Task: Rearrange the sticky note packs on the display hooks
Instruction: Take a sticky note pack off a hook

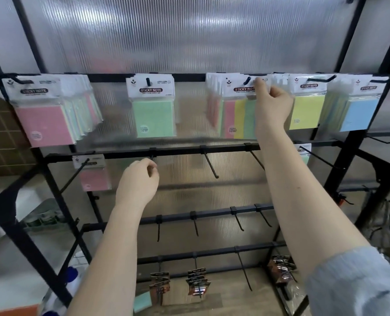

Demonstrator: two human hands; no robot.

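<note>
Right hand (272,103) is raised to the top rail, its fingers (261,84) pinching the white header card of the multicolour sticky note pack (237,115) at the front of the third hook (247,80). The pack hangs on that hook, with more packs stacked behind it.

Left hand (138,179) sits lower, at the second rail, by the tip of an empty hook (152,157). Fingers are loosely curled; I see nothing held in them, though contact with the hook tip cannot be settled from this view.

Other stock on the top rail: pink pack (44,119) fronting a crowded hook at far left, green pack (153,117) on the next hook, yellow pack (307,111) and blue pack (358,115) to the right. One small pink pack (95,179) hangs on the second rail at left. Several lower hooks carry nothing.

Handling judgement: packs look light, paper blocks in thin clear sleeves; the sleeve is likely slippery and crinkly, the block fairly stiff. The header card is the weak point, since the punched hole could tear if pulled sideways. Best hold is the card just beside the hole, thumb and fingers on either face, then slide straight out along the hook. Neighbouring packs may drag forward with it.
</note>
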